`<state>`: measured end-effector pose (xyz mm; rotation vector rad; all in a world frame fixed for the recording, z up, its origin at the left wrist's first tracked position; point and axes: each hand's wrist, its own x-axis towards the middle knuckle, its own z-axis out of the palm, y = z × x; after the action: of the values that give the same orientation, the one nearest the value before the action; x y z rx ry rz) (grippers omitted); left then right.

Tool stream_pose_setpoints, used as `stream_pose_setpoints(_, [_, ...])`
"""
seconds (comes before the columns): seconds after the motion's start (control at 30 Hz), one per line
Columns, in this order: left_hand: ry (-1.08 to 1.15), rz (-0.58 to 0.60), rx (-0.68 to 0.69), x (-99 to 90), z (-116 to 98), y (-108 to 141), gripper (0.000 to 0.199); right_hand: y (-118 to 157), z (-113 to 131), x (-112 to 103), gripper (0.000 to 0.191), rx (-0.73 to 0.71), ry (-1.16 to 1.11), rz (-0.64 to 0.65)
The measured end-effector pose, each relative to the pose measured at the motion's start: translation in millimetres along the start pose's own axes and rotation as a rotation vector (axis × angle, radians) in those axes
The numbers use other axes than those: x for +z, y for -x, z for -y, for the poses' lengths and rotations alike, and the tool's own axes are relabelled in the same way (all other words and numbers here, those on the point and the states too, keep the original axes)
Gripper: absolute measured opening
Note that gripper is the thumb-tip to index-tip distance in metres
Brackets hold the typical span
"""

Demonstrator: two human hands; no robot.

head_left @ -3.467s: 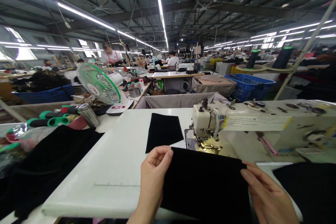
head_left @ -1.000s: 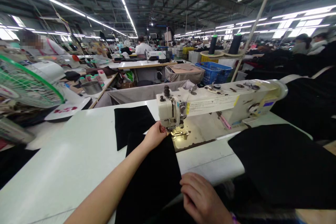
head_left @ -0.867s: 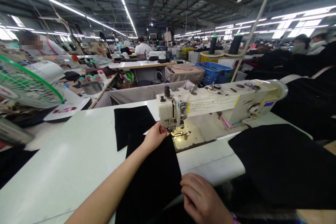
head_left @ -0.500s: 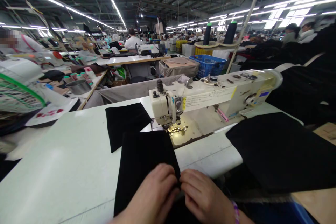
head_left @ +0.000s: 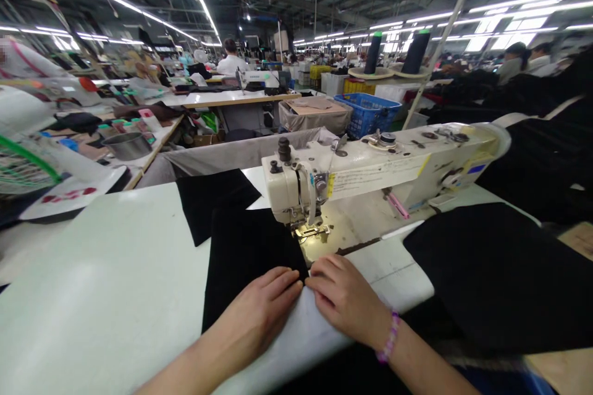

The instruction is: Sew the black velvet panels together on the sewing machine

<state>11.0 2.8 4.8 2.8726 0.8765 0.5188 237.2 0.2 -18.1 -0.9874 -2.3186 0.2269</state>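
Note:
A black fabric piece (head_left: pixel 248 253) lies on the pale sewing table (head_left: pixel 125 259), its far end beside the needle area of the sewing machine (head_left: pixel 365 163). My left hand (head_left: pixel 271 296) rests on the fabric, its fingers together and pinching the right edge. Facing it, my right hand (head_left: pixel 338 290) is closed with its fingertips on the same edge; a beaded bracelet (head_left: pixel 389 338) circles that wrist. Just behind, another black fabric piece (head_left: pixel 210 194) lies partly under the first.
More black fabric (head_left: pixel 500 271) hangs over the table's right side. A fan (head_left: pixel 28 148) and a metal bowl (head_left: pixel 127 145) stand at left. Beyond the machine are a blue basket (head_left: pixel 368 114) and thread cones (head_left: pixel 373 52). A person in white (head_left: pixel 230 62) sits farther back.
Both hands have moved forward with the fabric toward the machine, still close together at its right edge. More of my forearms shows, and the view has shifted slightly.

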Motion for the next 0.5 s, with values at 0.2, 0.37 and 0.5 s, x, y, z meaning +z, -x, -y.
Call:
stream_pose_setpoints(0.2, [-0.006, -0.074, -0.007, -0.7, 26, -11, 0.030, -28, -12, 2, 0.016, 0.032, 0.146, 0.048])
stream_pose_setpoints(0.37, [-0.020, -0.084, -0.030, -3.1, 46, -21, 0.031, -53, -24, 5, 0.014, 0.050, 0.192, 0.069])
stream_pose_setpoints(0.5, [-0.033, -0.064, -0.060, -4.9, 59, -28, 0.032, -61, -27, 6, 0.014, 0.060, 0.160, 0.029])
